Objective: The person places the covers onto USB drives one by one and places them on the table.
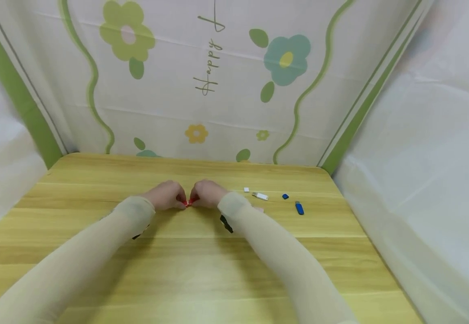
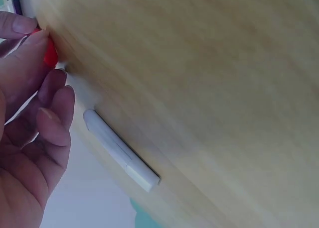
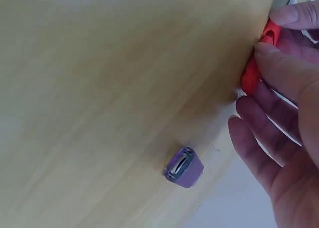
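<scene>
Close above the wooden table (image 1: 202, 279), my left hand (image 1: 167, 195) and right hand (image 1: 208, 193) meet fingertip to fingertip over a small red USB stick (image 1: 188, 204). Thumb and forefinger of the left hand pinch one end of it. The right hand pinches the other end; in the right wrist view its longer red part shows beside the curled fingers, with a dark hollow near the left thumb. Fingers cover much of the stick. Beyond the left hand lies a long white stick (image 2: 119, 151). A purple piece (image 3: 189, 173) with a metal-edged opening lies near the right hand.
Right of the hands lie a white USB stick (image 1: 260, 196) and a small white cap (image 1: 246, 190). Farther right are a blue USB stick (image 1: 299, 208) and a blue cap (image 1: 285, 196). A flower-printed curtain (image 1: 169, 90) hangs behind the table, with white sheets at both sides.
</scene>
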Available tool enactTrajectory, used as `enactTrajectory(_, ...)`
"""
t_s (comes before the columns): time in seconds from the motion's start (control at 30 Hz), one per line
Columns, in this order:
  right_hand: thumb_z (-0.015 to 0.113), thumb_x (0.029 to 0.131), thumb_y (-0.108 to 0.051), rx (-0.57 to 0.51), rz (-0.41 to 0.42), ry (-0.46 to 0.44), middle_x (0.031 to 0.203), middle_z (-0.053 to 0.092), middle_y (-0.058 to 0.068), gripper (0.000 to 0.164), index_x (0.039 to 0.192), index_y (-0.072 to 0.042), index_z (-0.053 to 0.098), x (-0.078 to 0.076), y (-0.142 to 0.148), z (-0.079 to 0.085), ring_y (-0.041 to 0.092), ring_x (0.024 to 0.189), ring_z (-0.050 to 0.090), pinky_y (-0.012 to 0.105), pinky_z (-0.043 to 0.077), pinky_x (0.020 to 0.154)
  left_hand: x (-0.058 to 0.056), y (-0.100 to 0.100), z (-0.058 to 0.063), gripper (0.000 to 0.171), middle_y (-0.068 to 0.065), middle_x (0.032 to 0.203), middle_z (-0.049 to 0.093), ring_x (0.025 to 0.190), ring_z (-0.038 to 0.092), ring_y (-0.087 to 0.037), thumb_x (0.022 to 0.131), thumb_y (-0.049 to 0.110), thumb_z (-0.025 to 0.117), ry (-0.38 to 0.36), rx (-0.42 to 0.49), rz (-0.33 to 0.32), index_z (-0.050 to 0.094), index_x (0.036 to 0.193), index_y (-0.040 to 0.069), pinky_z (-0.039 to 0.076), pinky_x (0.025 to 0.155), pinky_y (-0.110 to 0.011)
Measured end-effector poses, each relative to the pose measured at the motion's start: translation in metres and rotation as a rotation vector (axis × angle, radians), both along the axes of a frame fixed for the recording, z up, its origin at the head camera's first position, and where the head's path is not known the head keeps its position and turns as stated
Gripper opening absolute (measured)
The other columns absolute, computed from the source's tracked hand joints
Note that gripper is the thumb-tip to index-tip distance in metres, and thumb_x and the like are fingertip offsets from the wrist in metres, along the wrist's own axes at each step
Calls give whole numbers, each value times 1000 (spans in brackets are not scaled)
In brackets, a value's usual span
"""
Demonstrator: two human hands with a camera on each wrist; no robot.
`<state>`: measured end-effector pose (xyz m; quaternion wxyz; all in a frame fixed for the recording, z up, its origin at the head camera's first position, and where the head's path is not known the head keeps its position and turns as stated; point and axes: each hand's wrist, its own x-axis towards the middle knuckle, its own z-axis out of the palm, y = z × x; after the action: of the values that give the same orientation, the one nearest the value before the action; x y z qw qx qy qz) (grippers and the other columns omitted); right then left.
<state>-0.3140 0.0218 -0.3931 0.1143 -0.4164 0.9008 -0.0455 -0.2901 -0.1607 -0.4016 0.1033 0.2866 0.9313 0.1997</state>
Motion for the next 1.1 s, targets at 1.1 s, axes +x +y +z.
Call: enactTrajectory(1.1,71,91,-12,-132,48,113,79,63,-7,4,91,-12,74,45,42,14,7,69,50,17,43,63,39,24,22,6,7,79,69,75,63,-12,85,9,78,172,11,-89,75,81,10,55,75,-35)
